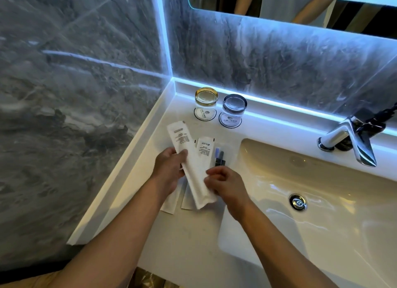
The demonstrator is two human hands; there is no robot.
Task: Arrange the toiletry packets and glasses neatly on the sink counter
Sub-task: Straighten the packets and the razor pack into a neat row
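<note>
Head view: the white bench (182, 234) runs from the marble wall on the left to the basin (322, 201) on the right, with a raised lip along its left and back edges. The strip between lip and basin rim is narrow; the near part of it, toward the front edge, lies bare, while the middle is crowded with packets.

The left hand (169, 169) has its grip clamped on a long white packet (189, 165), thumb over its face, holding it slanted with the top end toward the back left corner. The right hand (225, 184) curls its fingers at the packet's lower right edge; whether this grip pinches the packet or only touches it I cannot tell. Small dark print runs down the long packet, too fine to read.

A shorter white packet (205, 151) lies just beside it toward the basin, also printed illegibly. Next to that sits a clear sachet (220, 157) showing dark and blue items inside. Two more flat packets (171, 201) peek out under the hands.

At the back left corner two glasses stand mouth down, each on a round paper coaster (205, 114) with a printed logo I cannot read: a gold-rimmed glass (206, 97) and, touching close on its right, a grey-rimmed glass (234, 105). Both are empty. A chrome tap (352, 141) stands at the back edge behind the basin.
</note>
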